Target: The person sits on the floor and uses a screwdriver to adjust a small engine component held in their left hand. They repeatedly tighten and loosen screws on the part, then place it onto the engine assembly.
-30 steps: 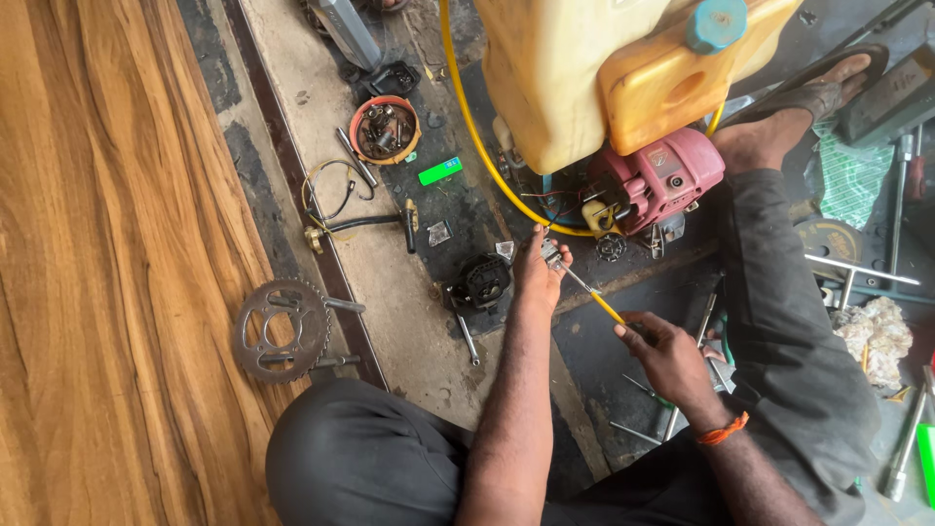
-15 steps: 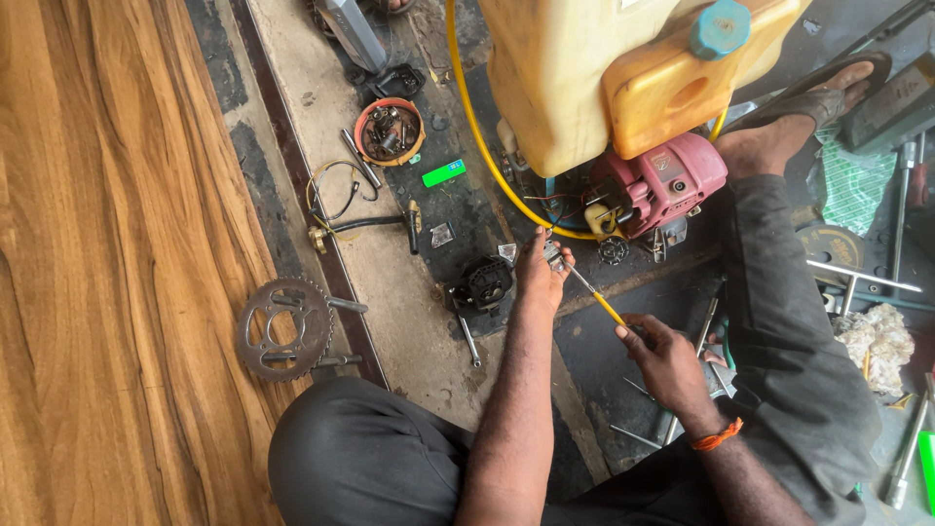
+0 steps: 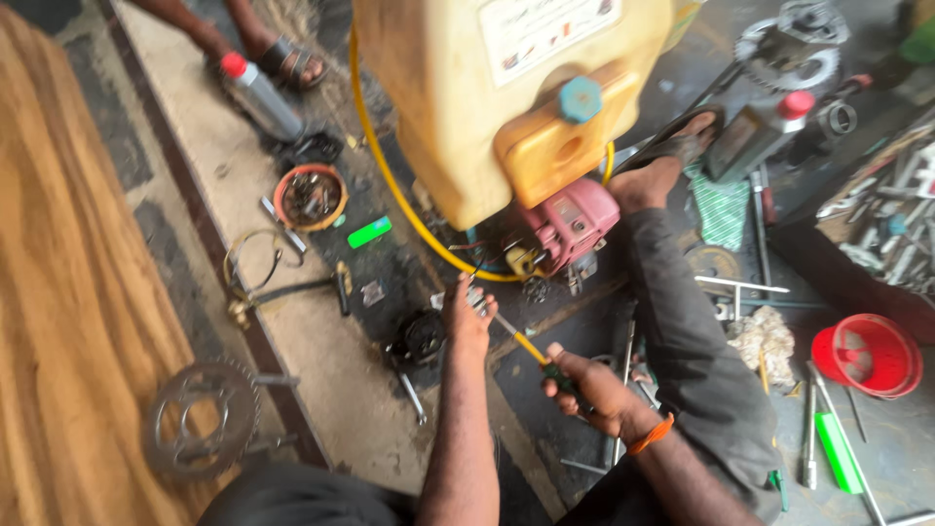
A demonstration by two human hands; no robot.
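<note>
Lying far left on floor, sprocket (image 3: 200, 417) set aside, near parts bowl (image 3: 311, 196). Left hand (image 3: 468, 317) pinches screwdriver tip, apparently steadying it at small fitting, blurred. Screwdriver (image 3: 521, 341) angles toward pink engine (image 3: 570, 226) under yellow tank (image 3: 487, 88). Right hand (image 3: 592, 390) clamped round handle for turning.

Grimy concrete floor (image 3: 321, 390) (oil-stained, daylit) beside a wood-grain board (image 3: 68, 321) along the left

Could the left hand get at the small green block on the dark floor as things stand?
Probably yes. The left hand steadies the screwdriver tip by the pink engine; the green block lies up-left on open floor, nothing between, though the hand would have to let go.
</note>
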